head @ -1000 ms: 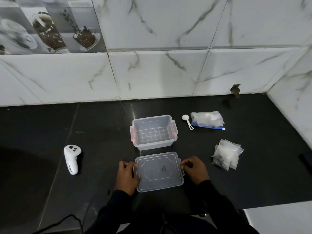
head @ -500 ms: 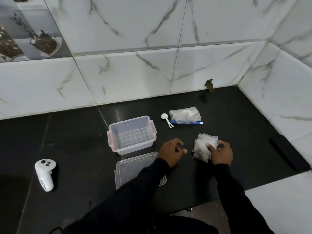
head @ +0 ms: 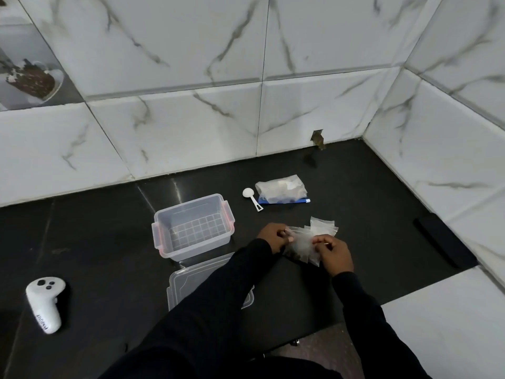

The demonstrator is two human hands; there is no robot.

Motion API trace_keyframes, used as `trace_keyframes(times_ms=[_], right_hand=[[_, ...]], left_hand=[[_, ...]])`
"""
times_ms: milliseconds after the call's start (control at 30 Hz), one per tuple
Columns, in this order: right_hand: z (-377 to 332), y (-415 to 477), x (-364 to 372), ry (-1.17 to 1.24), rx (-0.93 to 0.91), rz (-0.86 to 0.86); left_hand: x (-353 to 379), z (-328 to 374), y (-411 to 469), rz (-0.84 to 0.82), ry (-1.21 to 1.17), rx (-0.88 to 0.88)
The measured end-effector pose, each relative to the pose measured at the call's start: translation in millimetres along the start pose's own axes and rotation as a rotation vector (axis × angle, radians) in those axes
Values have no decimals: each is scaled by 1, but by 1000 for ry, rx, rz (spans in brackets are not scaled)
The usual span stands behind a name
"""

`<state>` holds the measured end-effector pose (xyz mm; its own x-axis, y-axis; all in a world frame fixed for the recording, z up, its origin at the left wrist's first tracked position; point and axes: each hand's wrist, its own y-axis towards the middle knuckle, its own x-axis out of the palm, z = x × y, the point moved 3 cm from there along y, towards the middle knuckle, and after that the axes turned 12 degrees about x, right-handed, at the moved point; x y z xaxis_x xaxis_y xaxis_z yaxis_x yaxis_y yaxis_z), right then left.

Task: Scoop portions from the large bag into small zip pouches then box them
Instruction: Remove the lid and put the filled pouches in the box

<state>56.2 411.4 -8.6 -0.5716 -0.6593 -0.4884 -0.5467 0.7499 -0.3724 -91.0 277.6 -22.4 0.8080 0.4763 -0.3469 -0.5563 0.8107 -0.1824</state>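
Note:
A stack of small clear zip pouches (head: 314,236) is held just above the black counter, right of centre. My left hand (head: 274,236) pinches its left edge and my right hand (head: 334,254) pinches its right side. The large clear bag (head: 281,191) with white contents and a blue zip strip lies farther back, with a white scoop (head: 251,196) beside it on the left. An open clear box (head: 192,229) with pink latches stands left of my hands. Its clear lid (head: 188,283) lies flat in front of the box, partly hidden by my left sleeve.
A white controller (head: 45,306) lies at the near left of the black counter (head: 369,212). A flat black object (head: 445,244) rests by the right wall. Marble-tiled walls close off the back and right. A white surface (head: 437,321) adjoins the counter's near right edge.
Both hands left the lid and moved right to the pouches. My right hand reached the stack first, then my left hand joined it and the stack came up off the counter.

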Motion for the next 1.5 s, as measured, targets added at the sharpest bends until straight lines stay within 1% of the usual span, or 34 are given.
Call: trace_keyframes(times_ms=[67,100,200,300,433,500,567,633,700,767,833,867,933,1000,1067,1167,1233,1300,1400,1500], right_hand=[[0,0,0,-76,-7,140],[-2,0,2,-141,12,163],[-5,2,13,-308,124,119],[-10,-1,14,-239,151,141],[-23,-11,12,-112,141,173],[-36,-18,18,-86,79,103],[-60,-27,27,-59,-17,-24],[-96,-39,41,-11,-120,-170],[-137,-50,62,75,-204,-323],[-170,-57,92,227,-134,-504],[-193,-58,129,236,-52,-605],[-198,-54,148,134,-56,-590],[-207,-44,183,-183,-162,-524],[-209,-40,210,-468,-211,-445],[-207,-42,227,-645,-223,-406],[-206,-47,241,-836,-278,-283],[-202,-50,249,-977,-359,-203],[-199,-54,255,-1073,-441,-156],[-195,-61,256,-1163,-539,-133],[-198,-63,255,-1189,-606,-82]], left_hand=[[-5,0,-5,-3,53,37],[-8,-2,-8,2,68,41],[-17,-4,-22,32,36,27],[-29,7,-41,116,-7,69],[-56,29,-86,288,-69,104],[-82,33,-114,438,-114,116],[-121,33,-141,596,-127,115],[-163,24,-160,705,-108,81],[-200,13,-170,760,-53,11],[-227,2,-173,767,19,-80],[-239,-11,-168,726,58,-188],[-241,-20,-162,684,82,-257],[-239,-33,-152,592,152,-382],[-233,-38,-144,521,232,-440],[-228,-36,-134,451,294,-472],[-222,-38,-120,381,410,-536],[-218,-41,-113,371,459,-550],[-214,-39,-111,398,508,-535],[-205,-37,-111,388,666,-488],[-197,-29,-111,367,807,-450]])
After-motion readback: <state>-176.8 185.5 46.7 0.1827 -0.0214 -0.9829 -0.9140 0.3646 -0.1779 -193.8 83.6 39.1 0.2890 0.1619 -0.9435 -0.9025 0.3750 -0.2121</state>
